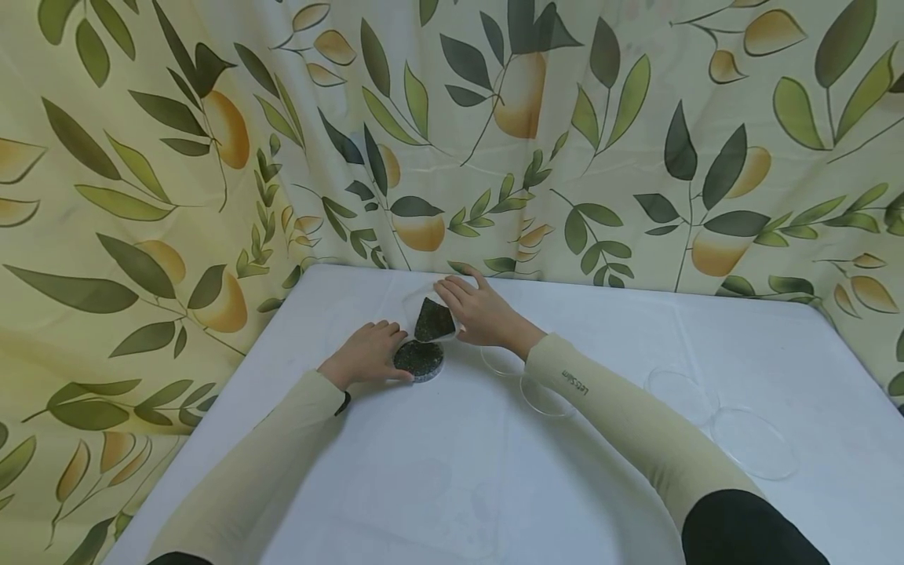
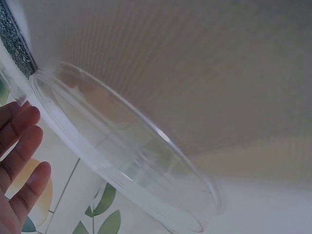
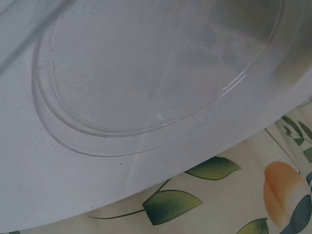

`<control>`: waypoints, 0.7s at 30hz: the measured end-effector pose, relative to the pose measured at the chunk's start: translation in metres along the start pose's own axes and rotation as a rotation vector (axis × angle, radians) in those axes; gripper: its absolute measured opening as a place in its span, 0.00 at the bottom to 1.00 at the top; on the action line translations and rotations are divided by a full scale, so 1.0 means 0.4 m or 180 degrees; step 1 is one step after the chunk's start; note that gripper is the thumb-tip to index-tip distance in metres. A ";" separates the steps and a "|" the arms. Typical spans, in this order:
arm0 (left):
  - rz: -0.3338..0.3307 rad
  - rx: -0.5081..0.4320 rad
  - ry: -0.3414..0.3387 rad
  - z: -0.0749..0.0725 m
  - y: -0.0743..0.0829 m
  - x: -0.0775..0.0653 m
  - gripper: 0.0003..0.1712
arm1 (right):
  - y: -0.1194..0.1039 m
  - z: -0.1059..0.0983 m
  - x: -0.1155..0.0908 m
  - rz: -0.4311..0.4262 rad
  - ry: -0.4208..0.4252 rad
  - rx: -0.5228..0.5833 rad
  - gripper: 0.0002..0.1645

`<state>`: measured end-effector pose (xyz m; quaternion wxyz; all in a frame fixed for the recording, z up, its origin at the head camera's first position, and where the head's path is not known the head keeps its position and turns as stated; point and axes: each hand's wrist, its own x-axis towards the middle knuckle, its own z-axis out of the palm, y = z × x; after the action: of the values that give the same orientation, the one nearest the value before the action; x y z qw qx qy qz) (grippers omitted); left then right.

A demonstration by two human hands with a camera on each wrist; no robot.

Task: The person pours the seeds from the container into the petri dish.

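In the head view, a round clear petri dish (image 1: 418,359) filled with dark granules lies on the white table. My left hand (image 1: 370,353) is spread at its left side, thumb by the near rim and fingers by the far rim. In the left wrist view the left fingers (image 2: 27,141) are parted and loosely bent. My right hand (image 1: 487,310) grips a second clear dish (image 1: 434,320), steeply tilted over the first, with dark granules heaped in its lower part. The right hand does not appear in the right wrist view.
Right of the filled dish, under the right forearm, lie clear round dish pieces (image 1: 547,414). More clear round pieces (image 1: 752,477) lie farther right on the white-covered table (image 1: 452,502). A leaf-and-fruit patterned curtain (image 1: 452,180) hangs along the back and left edges.
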<state>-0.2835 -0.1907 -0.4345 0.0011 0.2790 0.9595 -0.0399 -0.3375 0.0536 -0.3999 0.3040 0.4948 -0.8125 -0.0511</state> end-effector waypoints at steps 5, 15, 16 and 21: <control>0.0041 0.0021 0.0077 0.007 -0.004 0.000 0.48 | 0.004 -0.001 -0.006 0.0081 0.0029 0.0209 0.53; 0.0020 0.0013 0.0041 0.006 -0.002 0.000 0.48 | 0.014 0.005 -0.015 0.0215 0.0135 0.0520 0.55; 0.0018 0.0012 0.0037 0.006 -0.002 0.000 0.48 | 0.015 0.005 -0.017 0.0229 0.0142 0.0548 0.55; 0.0025 0.0011 0.0032 0.009 -0.003 0.000 0.49 | 0.021 0.004 -0.026 0.0257 0.0194 0.0644 0.54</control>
<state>-0.2843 -0.1920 -0.4378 -0.0040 0.2829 0.9583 -0.0402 -0.3415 0.0662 -0.4024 0.2790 0.4911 -0.8231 0.0586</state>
